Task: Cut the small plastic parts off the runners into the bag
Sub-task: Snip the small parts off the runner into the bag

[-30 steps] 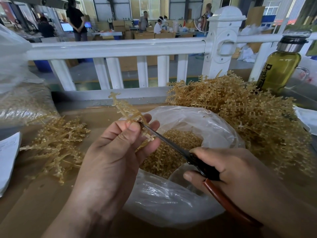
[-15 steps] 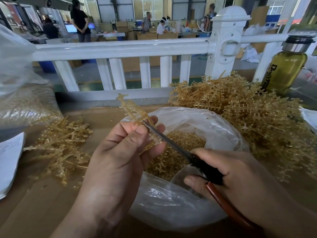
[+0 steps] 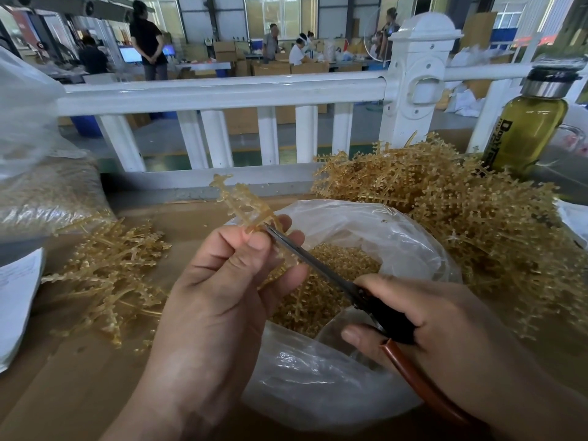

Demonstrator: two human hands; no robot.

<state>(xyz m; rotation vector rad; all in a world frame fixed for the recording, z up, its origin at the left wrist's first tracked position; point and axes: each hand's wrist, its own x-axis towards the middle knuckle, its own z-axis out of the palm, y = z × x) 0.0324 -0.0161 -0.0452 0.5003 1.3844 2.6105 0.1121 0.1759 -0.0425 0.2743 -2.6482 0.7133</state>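
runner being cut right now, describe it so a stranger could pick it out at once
Find the big clear bag at the centre. Over its left rim the left hand pinches one amber runner, scissors blades at its stem. Unlike the left pile and right pile lying beside the bag, it alone is held up.

scissors (image 3: 318,264) handles: seemingly mostly under right hand (image 3: 445,329) | paper (image 3: 16,297): cropped left
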